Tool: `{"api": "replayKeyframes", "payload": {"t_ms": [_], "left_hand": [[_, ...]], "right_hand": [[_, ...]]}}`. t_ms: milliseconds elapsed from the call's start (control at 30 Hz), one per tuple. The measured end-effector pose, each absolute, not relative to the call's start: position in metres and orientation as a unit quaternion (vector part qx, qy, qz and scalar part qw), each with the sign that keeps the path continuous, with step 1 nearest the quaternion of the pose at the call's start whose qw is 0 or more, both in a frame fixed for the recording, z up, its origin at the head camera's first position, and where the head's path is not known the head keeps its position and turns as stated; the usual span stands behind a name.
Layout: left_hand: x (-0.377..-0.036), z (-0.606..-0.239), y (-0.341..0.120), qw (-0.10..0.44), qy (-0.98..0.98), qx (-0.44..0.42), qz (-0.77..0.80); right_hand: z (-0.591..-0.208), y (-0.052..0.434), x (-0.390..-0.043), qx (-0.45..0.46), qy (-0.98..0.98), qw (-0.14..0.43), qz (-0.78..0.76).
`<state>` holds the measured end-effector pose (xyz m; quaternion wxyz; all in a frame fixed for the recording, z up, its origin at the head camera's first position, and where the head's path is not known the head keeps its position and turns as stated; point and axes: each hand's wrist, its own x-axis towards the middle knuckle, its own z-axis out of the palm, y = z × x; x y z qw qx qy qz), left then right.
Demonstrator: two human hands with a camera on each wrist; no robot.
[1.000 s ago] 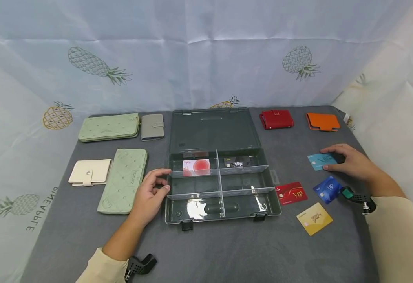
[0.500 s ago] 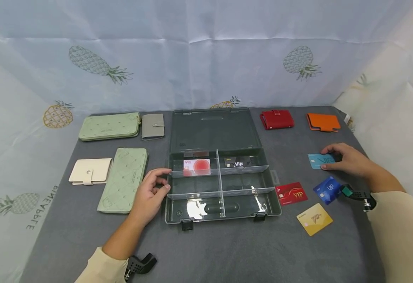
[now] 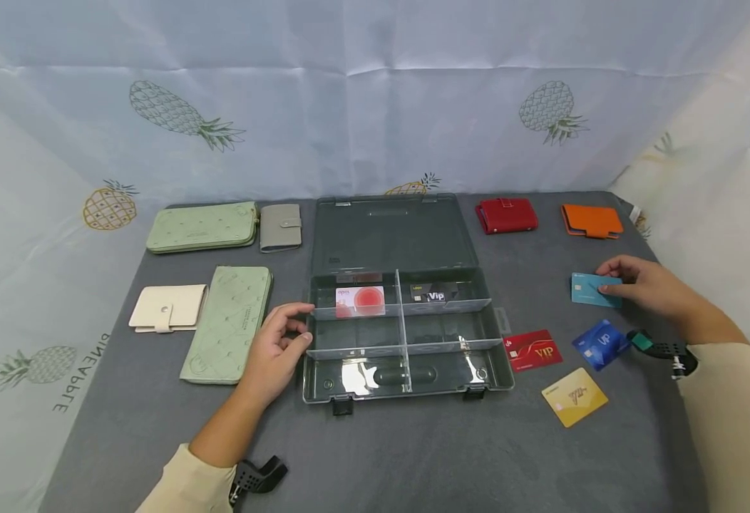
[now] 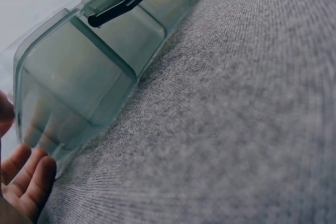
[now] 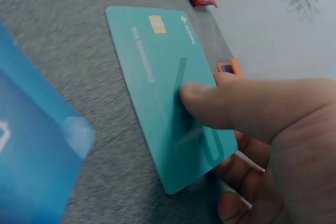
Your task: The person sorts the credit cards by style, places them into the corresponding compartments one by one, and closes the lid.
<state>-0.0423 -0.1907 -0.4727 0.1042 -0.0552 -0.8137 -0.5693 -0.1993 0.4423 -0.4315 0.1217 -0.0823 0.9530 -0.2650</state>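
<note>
Near the right edge of the table (image 3: 426,456), the right hand (image 3: 654,288) pinches a teal card (image 3: 588,291) by one end, seemingly for control, while the left hand (image 3: 275,353), fingers relaxed, touches the open box (image 3: 448,377), perhaps steadying it.

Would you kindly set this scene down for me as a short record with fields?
Right hand: the right hand pinches the teal card
Left hand: the left hand touches the left side of the storage box
Box: lid open, six compartments
Box contents: pink card back left; black card back right
Loose cards, right of box: red card, blue card, gold card
Wallets left: two green wallets, grey wallet, cream wallet
Wallets right: red wallet, orange wallet
</note>
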Motion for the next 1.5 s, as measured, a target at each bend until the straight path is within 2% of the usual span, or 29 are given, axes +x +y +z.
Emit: {"api": "replayKeyframes", "payload": {"t_ms": [267, 467, 700, 933, 1500], "left_hand": [[-0.041, -0.473, -0.192, 0.101, -0.814, -0.055, -0.569], [-0.043, -0.472, -0.193, 0.099, -0.814, -0.058, -0.570], [-0.044, -0.473, -0.194, 0.099, -0.816, -0.057, -0.567], [-0.044, -0.472, -0.193, 0.097, -0.817, -0.056, -0.566], [-0.043, -0.470, -0.193, 0.095, -0.814, -0.058, -0.570]], "right_hand": [[-0.414, 0.435, -0.201, -0.052, 0.923, 0.175, -0.339], [-0.404, 0.415, -0.203, -0.081, 0.903, 0.156, -0.393], [-0.382, 0.355, -0.198, -0.109, 0.895, 0.144, -0.408], [-0.374, 0.292, -0.194, -0.168, 0.848, 0.186, -0.468], [-0.374, 0.156, -0.179, -0.240, 0.776, 0.275, -0.515]]}}
